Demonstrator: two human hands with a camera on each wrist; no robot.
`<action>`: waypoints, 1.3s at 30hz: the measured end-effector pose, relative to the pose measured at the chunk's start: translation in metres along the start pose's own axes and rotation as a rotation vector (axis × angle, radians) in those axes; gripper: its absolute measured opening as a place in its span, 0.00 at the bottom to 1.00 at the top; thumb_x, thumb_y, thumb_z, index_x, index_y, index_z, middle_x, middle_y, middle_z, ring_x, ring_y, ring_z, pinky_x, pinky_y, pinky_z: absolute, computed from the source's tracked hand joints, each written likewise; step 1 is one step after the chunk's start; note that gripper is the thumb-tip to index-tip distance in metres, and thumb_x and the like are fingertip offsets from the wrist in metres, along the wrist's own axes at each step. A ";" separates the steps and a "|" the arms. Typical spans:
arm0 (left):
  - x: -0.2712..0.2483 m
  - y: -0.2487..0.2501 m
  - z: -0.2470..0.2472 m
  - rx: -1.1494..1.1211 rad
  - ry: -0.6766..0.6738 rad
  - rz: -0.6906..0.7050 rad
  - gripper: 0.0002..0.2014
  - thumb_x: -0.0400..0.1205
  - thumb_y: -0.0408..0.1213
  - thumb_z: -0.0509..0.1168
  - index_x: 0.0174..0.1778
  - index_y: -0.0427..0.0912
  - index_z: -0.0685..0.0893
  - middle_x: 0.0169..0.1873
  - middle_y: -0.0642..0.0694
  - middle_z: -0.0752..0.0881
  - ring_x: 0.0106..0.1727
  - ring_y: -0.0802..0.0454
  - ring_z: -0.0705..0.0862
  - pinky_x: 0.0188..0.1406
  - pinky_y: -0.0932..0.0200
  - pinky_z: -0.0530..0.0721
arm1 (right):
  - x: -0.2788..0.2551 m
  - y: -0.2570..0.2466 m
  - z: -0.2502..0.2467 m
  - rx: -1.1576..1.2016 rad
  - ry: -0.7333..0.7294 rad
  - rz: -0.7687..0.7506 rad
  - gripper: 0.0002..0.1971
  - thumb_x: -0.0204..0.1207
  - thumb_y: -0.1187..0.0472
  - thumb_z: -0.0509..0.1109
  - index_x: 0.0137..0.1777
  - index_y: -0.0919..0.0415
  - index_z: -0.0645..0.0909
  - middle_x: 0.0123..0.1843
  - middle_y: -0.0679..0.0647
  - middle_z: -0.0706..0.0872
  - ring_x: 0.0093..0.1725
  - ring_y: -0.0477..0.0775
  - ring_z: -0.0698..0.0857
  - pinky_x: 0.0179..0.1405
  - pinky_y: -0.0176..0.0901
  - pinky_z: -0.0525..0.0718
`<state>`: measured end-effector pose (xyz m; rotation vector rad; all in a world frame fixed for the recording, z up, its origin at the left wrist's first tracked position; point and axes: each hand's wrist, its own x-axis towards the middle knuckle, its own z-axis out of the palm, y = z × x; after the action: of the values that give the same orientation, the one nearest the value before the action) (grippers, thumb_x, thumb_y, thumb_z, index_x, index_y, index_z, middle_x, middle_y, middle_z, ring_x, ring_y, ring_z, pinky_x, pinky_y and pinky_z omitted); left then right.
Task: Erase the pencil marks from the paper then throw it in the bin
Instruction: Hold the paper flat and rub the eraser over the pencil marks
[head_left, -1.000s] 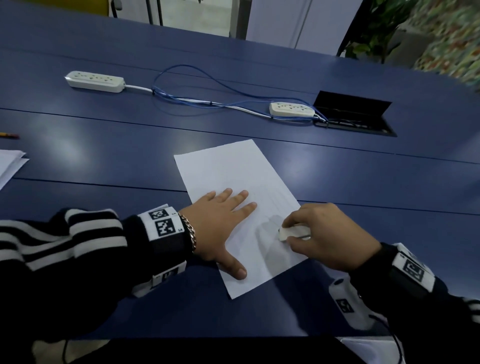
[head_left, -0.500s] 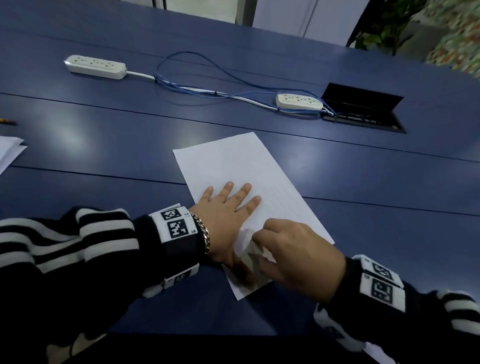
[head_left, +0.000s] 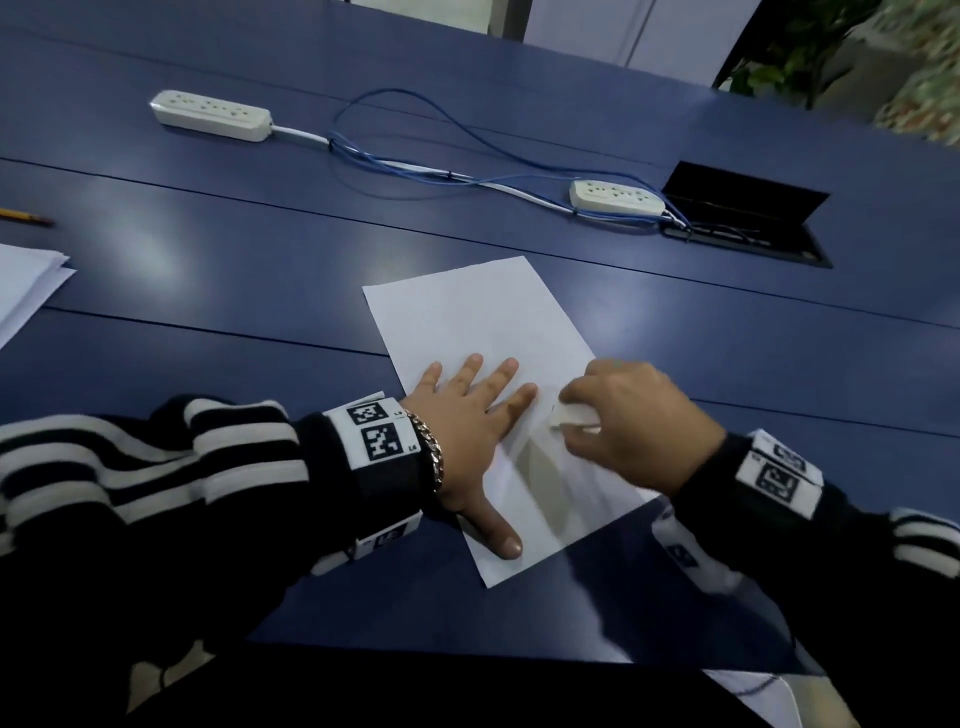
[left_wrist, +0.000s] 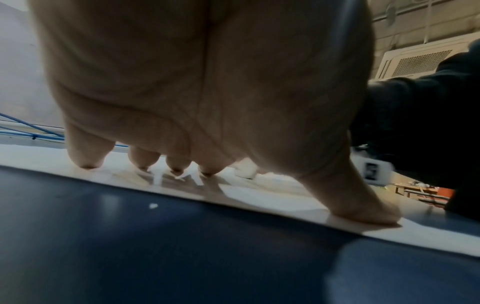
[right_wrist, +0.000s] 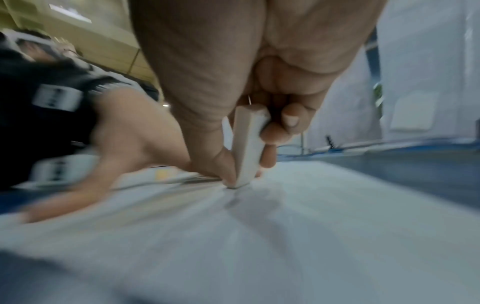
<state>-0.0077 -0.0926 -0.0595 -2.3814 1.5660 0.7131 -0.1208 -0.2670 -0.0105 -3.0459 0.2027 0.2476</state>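
At frame centre, the white paper sheet (head_left: 483, 322) lies on the blue tabletop (head_left: 208, 322). The left hand (head_left: 467, 441) presses it flat, fingers spread; the right hand (head_left: 634, 426) pinches a white block eraser (head_left: 571, 415) against it. White power strips (head_left: 210, 114) and blue cables (head_left: 415, 171) lie beyond.

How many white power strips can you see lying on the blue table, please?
2. One power strip lies far left on the table; the other power strip lies far right, beside the open black cable hatch. More could lie outside the frame.
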 end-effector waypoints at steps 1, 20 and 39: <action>0.000 0.000 0.000 -0.002 -0.002 0.000 0.82 0.54 0.90 0.67 0.88 0.55 0.21 0.88 0.49 0.20 0.90 0.37 0.25 0.89 0.27 0.37 | 0.001 0.002 0.002 0.000 0.025 -0.001 0.16 0.74 0.47 0.69 0.56 0.54 0.86 0.49 0.51 0.83 0.52 0.59 0.84 0.44 0.45 0.75; -0.021 -0.023 -0.011 0.026 -0.064 0.172 0.79 0.59 0.83 0.75 0.89 0.59 0.25 0.88 0.55 0.21 0.89 0.45 0.22 0.89 0.34 0.30 | -0.033 0.033 -0.010 0.222 0.083 0.040 0.14 0.71 0.45 0.77 0.55 0.46 0.89 0.45 0.38 0.88 0.45 0.41 0.84 0.47 0.30 0.79; 0.005 -0.018 -0.023 0.068 -0.061 0.103 0.84 0.54 0.86 0.73 0.89 0.54 0.22 0.88 0.53 0.22 0.90 0.42 0.24 0.90 0.30 0.35 | 0.020 0.017 -0.004 0.090 0.042 0.013 0.18 0.75 0.42 0.71 0.59 0.49 0.87 0.52 0.49 0.90 0.55 0.56 0.86 0.57 0.53 0.83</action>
<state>0.0165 -0.0987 -0.0432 -2.2236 1.6697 0.7326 -0.1035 -0.2866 -0.0114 -2.9629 0.2295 0.1707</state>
